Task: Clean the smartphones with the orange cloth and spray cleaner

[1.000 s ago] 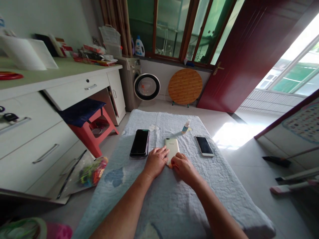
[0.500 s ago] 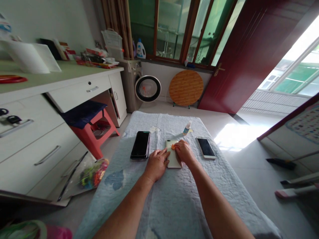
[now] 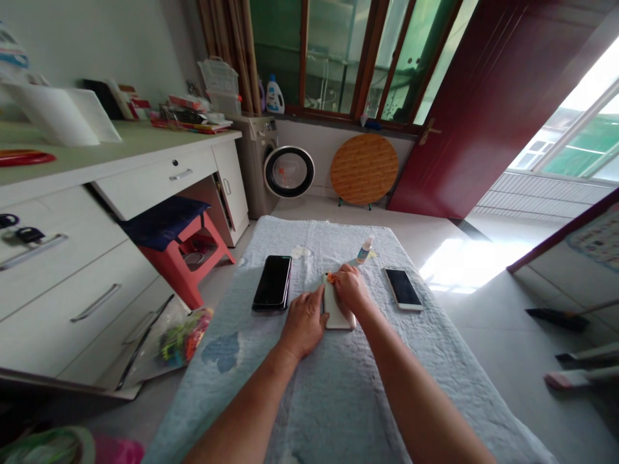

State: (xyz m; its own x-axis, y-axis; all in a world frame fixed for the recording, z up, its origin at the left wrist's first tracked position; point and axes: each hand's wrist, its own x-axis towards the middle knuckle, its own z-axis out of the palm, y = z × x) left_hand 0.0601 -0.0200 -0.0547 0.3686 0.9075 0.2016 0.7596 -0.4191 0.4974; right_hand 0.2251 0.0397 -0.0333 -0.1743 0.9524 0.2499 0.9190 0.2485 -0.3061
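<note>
A pale smartphone [image 3: 342, 318] lies back side up on the cloth-covered table, its camera end away from me. My left hand [image 3: 304, 320] holds it along its left edge, fingers at the side and thumb near the lower part. Pinched in my right hand [image 3: 352, 285] is a small orange cloth [image 3: 331, 278], pressed on the phone's upper back near the camera. The right hand hides part of that back. To the left rests a black smartphone [image 3: 273, 282], screen up. A white smartphone with a dark screen [image 3: 403, 288] lies on the right. Beyond my right hand stands a small spray bottle [image 3: 365, 250].
A light blue quilted cloth [image 3: 333, 399] covers the table. On the left are a white desk [image 3: 149, 187] and a red stool with a dark seat [image 3: 169, 222]. Farther back are a washing machine with its door open [image 3: 289, 172], a round wooden tabletop [image 3: 364, 169] and a red door [image 3: 449, 122].
My right hand has slid the orange cloth left and up toward the phone's camera corner. My left hand's fingers have shifted from the phone's back to its left edge.
</note>
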